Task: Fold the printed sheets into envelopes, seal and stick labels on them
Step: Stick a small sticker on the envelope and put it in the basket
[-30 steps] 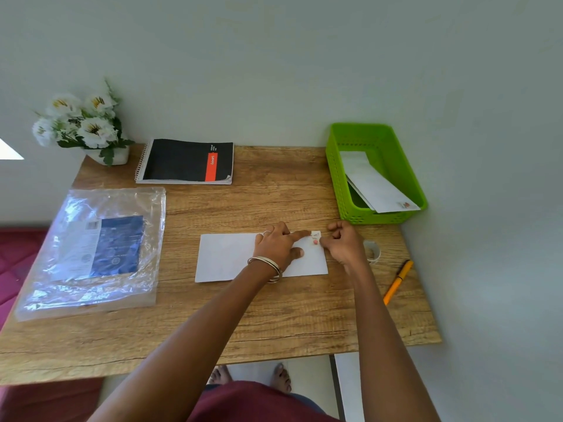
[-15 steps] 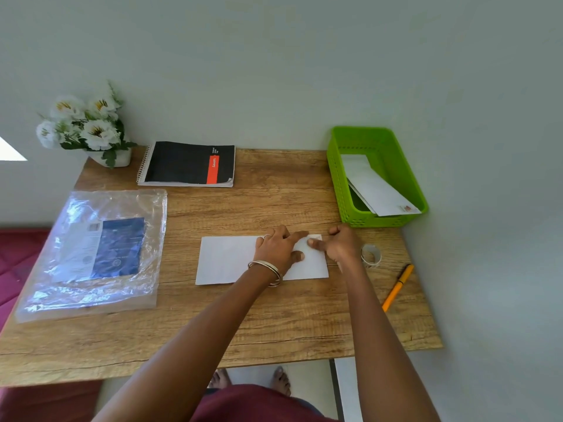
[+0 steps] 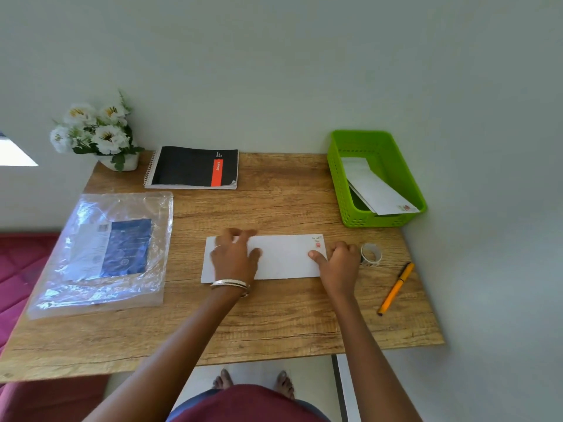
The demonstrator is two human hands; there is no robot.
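Note:
A white envelope (image 3: 283,257) lies flat in the middle of the wooden desk (image 3: 274,315). A small label with red marks (image 3: 317,241) sits in its far right corner. My left hand (image 3: 233,258) rests on the envelope's left part with fingers spread, blurred by motion. My right hand (image 3: 339,263) is at the envelope's right end, fingers curled, thumb pressing on the paper's edge. A small roll of stickers (image 3: 371,254) stands just right of that hand.
A green basket (image 3: 359,214) at the back right holds several envelopes (image 3: 377,191). An orange pen (image 3: 396,287) lies near the right edge. A plastic bag with a blue packet (image 3: 106,251) is at the left, a black notebook (image 3: 192,167) and a flower pot (image 3: 97,132) at the back.
My left hand slid leftward along the envelope, away from the label corner. My right hand drew back to the envelope's right end, uncovering the stuck label.

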